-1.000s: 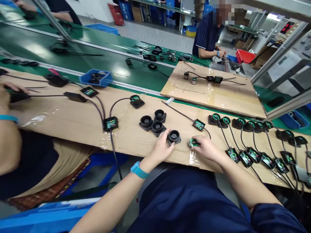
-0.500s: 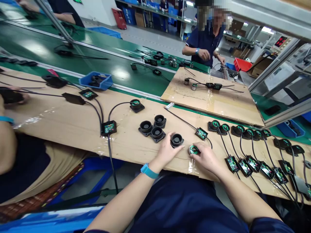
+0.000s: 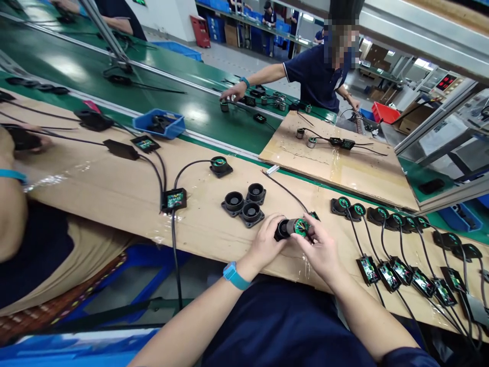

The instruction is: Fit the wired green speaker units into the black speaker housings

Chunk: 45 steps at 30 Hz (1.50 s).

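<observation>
My left hand (image 3: 267, 242) is closed around a black round housing with a square flange (image 3: 281, 230), tilted toward the right. Fingers of my right hand (image 3: 321, 244) grip a small metal motor with a green circuit board on its end (image 3: 298, 227). The motor is up against the mouth of the housing; whether it sits inside, I cannot tell. Behind my right fingers, a black box with a circuit board (image 3: 314, 216) is mostly hidden, and a black cable (image 3: 286, 189) runs from it. Three more black housings (image 3: 251, 211) stand grouped to the left of my hands.
Finished-looking housings (image 3: 359, 210) with cables and open circuit boxes (image 3: 388, 276) line the right side. Left are another wired box (image 3: 174, 200) and a blue bin (image 3: 159, 124). A cardboard sheet (image 3: 336, 173) bears motors. Across the green bench, a co-worker (image 3: 321, 76) reaches toward a motor.
My right hand has lifted the motor leftward to the housing in my left hand, which has tilted. The co-worker's arm has stretched out over the green bench.
</observation>
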{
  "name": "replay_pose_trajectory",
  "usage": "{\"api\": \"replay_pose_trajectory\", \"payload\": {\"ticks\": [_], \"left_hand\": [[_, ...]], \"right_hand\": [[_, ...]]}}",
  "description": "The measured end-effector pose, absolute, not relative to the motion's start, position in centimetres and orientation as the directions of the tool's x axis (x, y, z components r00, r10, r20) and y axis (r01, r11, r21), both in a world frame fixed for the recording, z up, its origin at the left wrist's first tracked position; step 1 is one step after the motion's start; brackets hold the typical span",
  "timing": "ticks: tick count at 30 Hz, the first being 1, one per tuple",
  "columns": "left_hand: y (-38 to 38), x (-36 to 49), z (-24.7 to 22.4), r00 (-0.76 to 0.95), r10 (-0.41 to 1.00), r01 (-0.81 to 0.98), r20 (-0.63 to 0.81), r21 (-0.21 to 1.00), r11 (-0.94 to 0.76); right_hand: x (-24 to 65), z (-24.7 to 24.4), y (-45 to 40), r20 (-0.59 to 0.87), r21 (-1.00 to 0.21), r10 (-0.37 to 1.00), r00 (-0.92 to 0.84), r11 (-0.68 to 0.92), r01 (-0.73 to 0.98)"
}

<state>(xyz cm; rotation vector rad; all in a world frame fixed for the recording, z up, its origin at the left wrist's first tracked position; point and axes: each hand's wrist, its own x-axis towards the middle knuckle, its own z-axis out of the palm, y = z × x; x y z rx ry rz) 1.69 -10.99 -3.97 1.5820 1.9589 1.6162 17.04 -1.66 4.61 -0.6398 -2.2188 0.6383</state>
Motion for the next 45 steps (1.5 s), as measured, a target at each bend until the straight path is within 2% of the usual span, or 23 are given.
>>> {"api": "replay_pose_trajectory", "payload": {"ticks": [4, 11, 17, 22, 24, 28, 31, 33, 36, 38, 41, 45], "left_hand": [[-11.2, 1.9, -4.3, -0.418, 0.756, 0.651, 0.504, 0.747, -0.138], [-10.9, 1.8, -4.2, -0.444, 0.758, 0.592, 0.478, 0.791, -0.153], [-10.9, 1.8, -4.3, -0.485, 0.720, 0.627, 0.496, 0.771, -0.109], [-10.8, 1.4, -4.0, -0.523, 0.735, 0.530, 0.432, 0.840, -0.117], [-10.8, 1.3, -4.2, -0.493, 0.764, 0.527, 0.416, 0.842, -0.118], [-10.8, 1.5, -4.9, -0.378, 0.854, 0.543, 0.357, 0.833, -0.108], [-11.0, 1.6, -5.1, -0.394, 0.873, 0.504, 0.287, 0.862, -0.055], [-11.1, 1.4, -5.1, -0.427, 0.856, 0.449, 0.292, 0.890, -0.079], [-11.3, 0.9, -5.1, -0.488, 0.776, 0.367, 0.399, 0.901, -0.232], [-11.4, 0.6, -5.1, -0.542, 0.717, 0.331, 0.437, 0.896, -0.296], [-11.5, 0.5, -5.2, -0.600, 0.684, 0.285, 0.414, 0.910, -0.301], [-11.3, 0.5, -5.4, -0.613, 0.686, 0.216, 0.391, 0.919, -0.331]], "right_hand": [[15.2, 2.2, -2.2, 0.567, -0.509, 0.514, -0.644, 0.833, 0.217], [14.7, 2.2, -2.9, 0.493, -0.458, 0.518, -0.699, 0.838, 0.297], [13.7, 2.1, -3.0, 0.380, -0.476, 0.649, -0.659, 0.748, 0.462], [14.2, 1.5, -3.1, 0.344, -0.447, 0.546, -0.764, 0.810, 0.379], [14.6, 1.3, -2.8, 0.342, -0.474, 0.531, -0.776, 0.810, 0.346], [14.7, 1.5, -1.8, 0.242, -0.478, 0.502, -0.830, 0.806, 0.348], [14.4, 2.0, -0.7, 0.195, -0.470, 0.478, -0.857, 0.812, 0.346], [14.5, 2.3, 0.0, 0.248, -0.479, 0.479, -0.842, 0.816, 0.323], [14.6, 2.1, 0.3, 0.394, -0.468, 0.551, -0.736, 0.809, 0.355], [14.5, 1.9, 0.0, 0.386, -0.442, 0.563, -0.731, 0.808, 0.389], [14.3, 1.7, -0.8, 0.271, -0.421, 0.529, -0.804, 0.816, 0.395], [14.3, 1.5, -1.6, 0.388, -0.443, 0.566, -0.728, 0.807, 0.391]]}}
